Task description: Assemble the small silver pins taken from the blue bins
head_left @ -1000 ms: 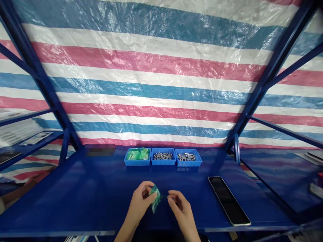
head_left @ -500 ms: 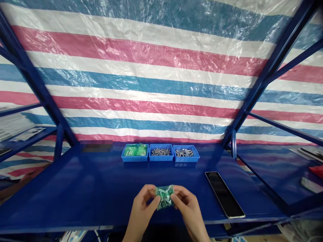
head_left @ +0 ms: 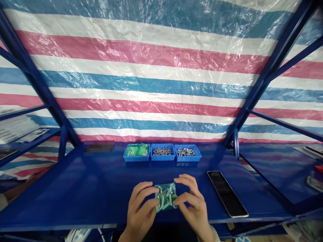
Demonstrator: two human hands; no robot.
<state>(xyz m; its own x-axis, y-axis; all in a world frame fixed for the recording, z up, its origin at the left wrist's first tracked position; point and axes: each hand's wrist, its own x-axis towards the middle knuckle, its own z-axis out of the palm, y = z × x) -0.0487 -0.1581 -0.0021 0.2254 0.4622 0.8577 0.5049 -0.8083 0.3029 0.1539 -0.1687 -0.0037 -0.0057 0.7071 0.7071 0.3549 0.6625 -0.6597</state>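
Between my hands is a small clear, green-tinted plastic bag (head_left: pixel 166 197) with several slim pale green and metallic pieces inside; their exact kind is hard to make out. My left hand (head_left: pixel 141 208) grips the bag's left edge, thumb and fingertips against it. At the right edge, my right hand (head_left: pixel 193 203) pinches the bag between thumb and a finger, while its upper fingers are raised and curved over. The bag is held above the front part of the blue table (head_left: pixel 101 191).
Three blue bins stand along the back: one with green bags (head_left: pixel 137 150), one with small metal pieces (head_left: pixel 163 152), one with larger metal pieces (head_left: pixel 186 152). A phone-like black slab (head_left: pixel 227 193) lies at right. Blue frame posts flank a striped tarp (head_left: pixel 156 107). Another person's arm (head_left: pixel 24 186) shows at far left.
My fingers have shifted on the bag and spread more, with the right upper fingers lifting off. The bag now lies flatter to view, its contents more visible. The camera view has shifted slightly.
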